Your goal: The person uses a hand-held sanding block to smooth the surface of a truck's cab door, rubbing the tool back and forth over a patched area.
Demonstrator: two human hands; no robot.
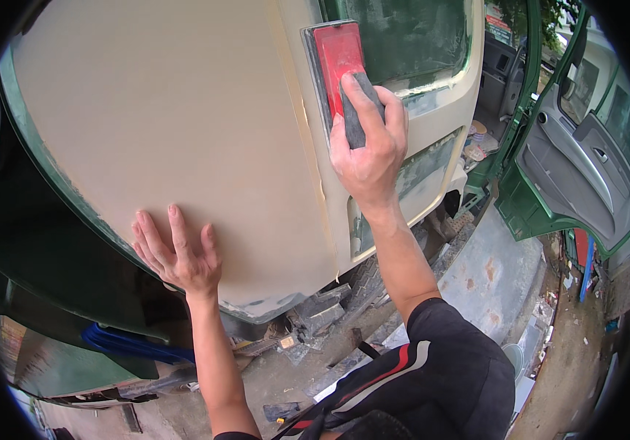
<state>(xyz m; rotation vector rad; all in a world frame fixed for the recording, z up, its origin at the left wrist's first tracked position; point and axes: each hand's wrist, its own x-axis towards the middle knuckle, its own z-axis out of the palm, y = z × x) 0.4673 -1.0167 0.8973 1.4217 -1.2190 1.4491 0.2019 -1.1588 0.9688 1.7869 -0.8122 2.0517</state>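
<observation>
The red sanding block (pixel 339 48) sits near 12 o'clock, seemingly flat against the cream-coated panel (pixel 161 110), just right of a raised seam line (pixel 302 110) that runs from 12 toward 5 o'clock. At 1 o'clock the right hand (pixel 372 150) has its fingers curled firmly around the block's dark grey grip (pixel 359 121), thumb along the near side. At 8 o'clock the left hand (pixel 186 260) lies on the panel, fingers straight and slightly spread, holding nothing. Should the block tip onto its left edge, it could gouge the coating or cut through at the seam, since a high ridge takes more pressure than the flat around it. A stroke carried too far toward 1 o'clock could run off onto the window (pixel 410 44) and scuff its surface or chip the ragged strip (pixel 432 86) along its lower border. The arm is stretched well up, so uneven pressure could leave low spots. Leaning harder on the left palm might smear dust or mark the finish.
</observation>
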